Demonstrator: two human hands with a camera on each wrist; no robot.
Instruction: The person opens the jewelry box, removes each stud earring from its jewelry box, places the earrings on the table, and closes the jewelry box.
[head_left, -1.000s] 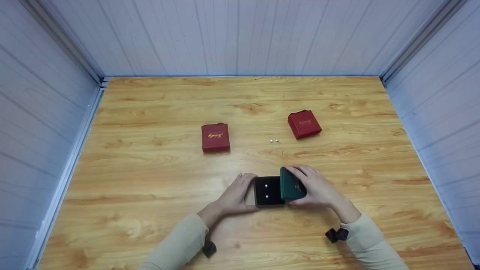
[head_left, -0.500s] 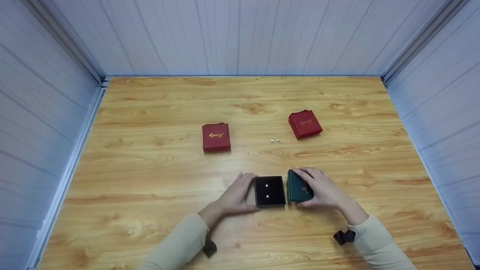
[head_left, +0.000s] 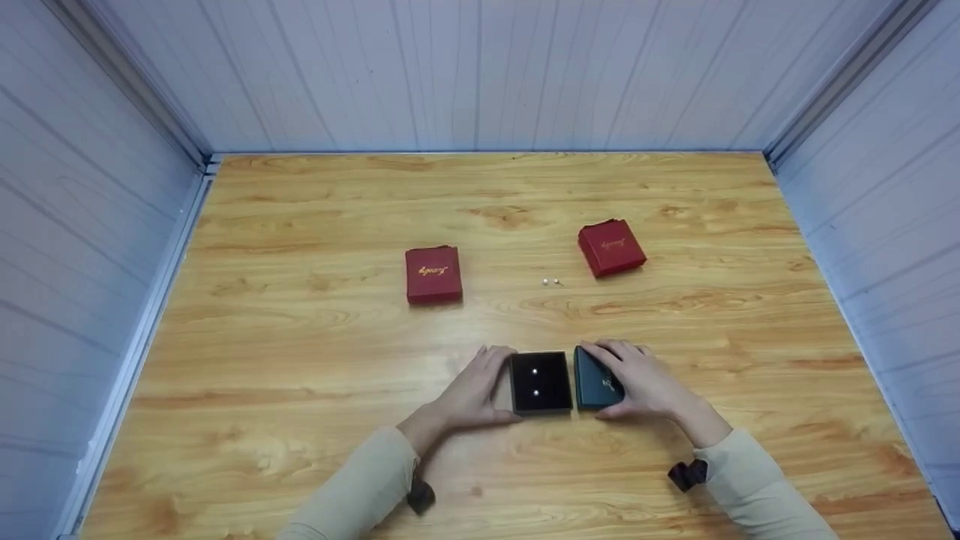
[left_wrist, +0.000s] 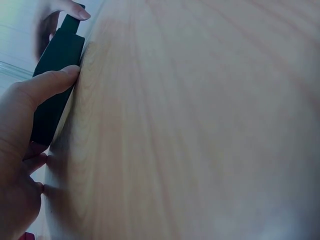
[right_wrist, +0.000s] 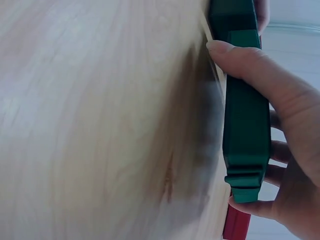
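Near the front of the wooden table is the base of a small jewelry box, lined in black. Two small shiny stud earrings sit in its lining. My left hand grips the base from the left, thumb at the near side and fingers at the far side. Just right of the base, my right hand holds the dark green box lid between thumb and fingers. Gold lettering on the lid is partly hidden by this hand. In the right wrist view the green lid lies along the thumb, close over the table.
A red box with gold lettering lies beyond my left hand. Another red box sits angled at the back right. Two small pearl-like stud earrings lie between them. Pale panel walls border the table at back and sides.
My right hand has moved the green lid rightward off the base and lowered it beside it, uncovering the whole black lining. The left hand has stayed on the base.
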